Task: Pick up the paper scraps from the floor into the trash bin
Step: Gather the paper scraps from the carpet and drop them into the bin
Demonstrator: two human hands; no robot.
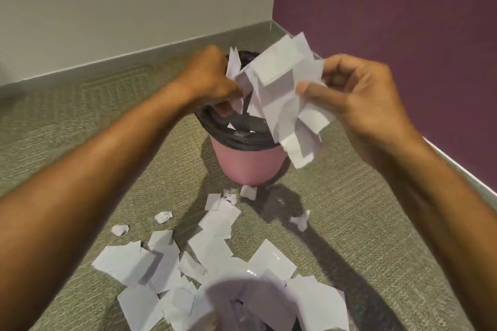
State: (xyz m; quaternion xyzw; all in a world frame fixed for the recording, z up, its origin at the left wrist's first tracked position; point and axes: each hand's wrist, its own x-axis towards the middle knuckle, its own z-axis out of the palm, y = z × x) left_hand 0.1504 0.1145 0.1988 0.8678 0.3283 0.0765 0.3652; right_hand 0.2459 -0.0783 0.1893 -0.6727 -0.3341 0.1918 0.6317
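Note:
A pink trash bin lined with a black bag stands on the carpet near the room's corner. Both hands are raised over its mouth. My left hand pinches a few white scraps at the bin's left rim. My right hand grips a large bunch of white paper scraps that hangs above the bin's right side. Several more white scraps lie scattered on the floor in front of the bin, some flat, a few crumpled.
A grey wall with a baseboard runs behind the bin, and a purple wall closes the right side. A pale rounded object sits blurred at the bottom edge among the scraps. The floor is patterned green-grey carpet.

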